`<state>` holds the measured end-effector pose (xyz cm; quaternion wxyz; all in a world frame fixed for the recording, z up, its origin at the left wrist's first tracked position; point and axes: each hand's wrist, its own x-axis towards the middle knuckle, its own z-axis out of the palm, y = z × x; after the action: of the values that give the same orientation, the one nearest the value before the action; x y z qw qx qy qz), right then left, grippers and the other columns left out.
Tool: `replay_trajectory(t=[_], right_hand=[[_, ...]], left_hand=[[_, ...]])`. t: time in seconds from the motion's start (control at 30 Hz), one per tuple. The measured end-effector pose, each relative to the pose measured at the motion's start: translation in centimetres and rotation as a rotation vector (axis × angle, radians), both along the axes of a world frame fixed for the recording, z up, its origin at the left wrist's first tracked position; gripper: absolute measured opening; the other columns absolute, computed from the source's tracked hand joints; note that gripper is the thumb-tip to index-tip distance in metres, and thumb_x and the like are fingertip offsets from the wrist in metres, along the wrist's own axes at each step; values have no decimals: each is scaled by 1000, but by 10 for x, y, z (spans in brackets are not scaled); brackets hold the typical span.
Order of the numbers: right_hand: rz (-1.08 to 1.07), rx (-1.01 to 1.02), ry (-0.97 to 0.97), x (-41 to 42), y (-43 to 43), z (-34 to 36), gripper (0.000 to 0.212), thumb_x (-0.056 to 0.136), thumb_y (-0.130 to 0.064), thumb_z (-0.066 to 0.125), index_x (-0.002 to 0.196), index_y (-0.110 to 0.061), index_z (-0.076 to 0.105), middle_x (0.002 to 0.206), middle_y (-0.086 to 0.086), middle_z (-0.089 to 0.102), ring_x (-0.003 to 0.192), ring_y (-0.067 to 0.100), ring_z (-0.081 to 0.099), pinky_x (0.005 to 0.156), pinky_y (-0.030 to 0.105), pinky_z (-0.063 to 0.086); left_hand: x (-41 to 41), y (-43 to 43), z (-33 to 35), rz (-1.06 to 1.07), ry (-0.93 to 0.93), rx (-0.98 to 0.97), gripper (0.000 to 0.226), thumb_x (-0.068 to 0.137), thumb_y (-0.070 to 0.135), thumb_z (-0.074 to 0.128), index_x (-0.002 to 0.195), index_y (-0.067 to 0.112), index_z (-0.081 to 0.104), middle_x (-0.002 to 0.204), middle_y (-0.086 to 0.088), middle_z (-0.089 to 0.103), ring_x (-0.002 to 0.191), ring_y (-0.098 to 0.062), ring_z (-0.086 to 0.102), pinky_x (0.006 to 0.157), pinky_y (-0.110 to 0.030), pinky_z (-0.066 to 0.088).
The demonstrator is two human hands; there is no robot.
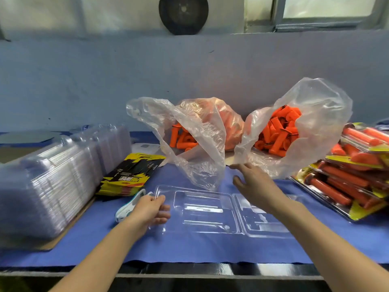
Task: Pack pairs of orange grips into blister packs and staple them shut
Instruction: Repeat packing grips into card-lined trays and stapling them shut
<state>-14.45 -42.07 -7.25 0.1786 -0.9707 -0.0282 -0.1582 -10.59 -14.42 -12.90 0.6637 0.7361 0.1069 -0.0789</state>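
Right now my left hand (150,208) pinches the left end of the open blister pack (210,209), long axis running left-right along the worktop's near edge. My right hand (251,182), fingers spread and empty, reaches toward the orange grips (277,131) bagged beyond, nearer the far edge.

An open clear plastic blister pack (210,209) lies flat at the centre of the blue table cover (189,247), with a white stapler (128,205) just left of it. Behind it stand two clear plastic bags of orange grips (277,131). A stack of empty clear blister shells (56,178) lies far left, printed yellow-and-black cards (130,173) beside it, and filled packs (353,175) far right.
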Motion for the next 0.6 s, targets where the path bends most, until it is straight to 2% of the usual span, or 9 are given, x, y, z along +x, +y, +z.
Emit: replay_trajectory(t=[0.1,0.2,0.23,0.33,0.37,0.47,0.53,0.6], right_hand=[[5,-114,99,5,1,-36,43,103,-31,41,145,-28,42,145,0,47,129,26,44,99,35,38],[25,-106,150,18,5,-63,42,103,-32,41,144,-30,44,144,-4,48,131,24,43,103,34,35],[32,-99,154,22,6,-70,41,103,-32,41,144,-30,45,143,-5,48,130,23,43,103,33,35],[57,-36,134,35,9,-81,38,102,-29,44,139,-31,50,139,-6,51,126,22,44,99,31,33],[64,-17,122,39,10,-83,37,101,-29,44,137,-31,52,138,-7,52,126,21,44,99,31,33],[84,8,62,49,13,-83,34,101,-28,46,133,-31,56,134,-8,56,126,21,45,101,33,34],[99,21,23,53,19,-81,32,100,-27,48,130,-30,59,129,-8,59,124,22,47,102,35,36],[121,24,-22,52,26,-80,30,98,-24,52,126,-28,63,123,-7,63,120,24,51,101,36,38]], left_hand=[[3,-2,-15,-29,69,77,25,103,11,44,81,0,52,68,-14,59,36,-14,58,36,-20,48],[8,3,-21,-100,107,132,25,103,19,45,86,2,47,69,-17,52,41,-24,53,41,-25,43],[9,7,-22,-109,76,218,27,103,25,46,87,3,46,70,-16,52,45,-26,52,47,-30,45],[15,30,-12,6,-237,832,29,98,42,47,89,18,60,79,-2,67,59,-28,67,66,-40,57],[17,34,-6,68,-341,925,26,97,43,46,89,22,61,80,1,70,64,-26,69,68,-40,57],[37,41,5,215,-529,1053,20,98,35,49,93,23,64,90,-5,71,82,-33,62,67,-39,50],[56,46,0,188,-542,1159,23,98,32,53,108,17,66,109,-10,67,99,-35,57,82,-42,47],[71,51,-9,140,-479,1244,34,96,34,56,124,15,63,128,-12,58,117,-35,51,99,-43,40]])
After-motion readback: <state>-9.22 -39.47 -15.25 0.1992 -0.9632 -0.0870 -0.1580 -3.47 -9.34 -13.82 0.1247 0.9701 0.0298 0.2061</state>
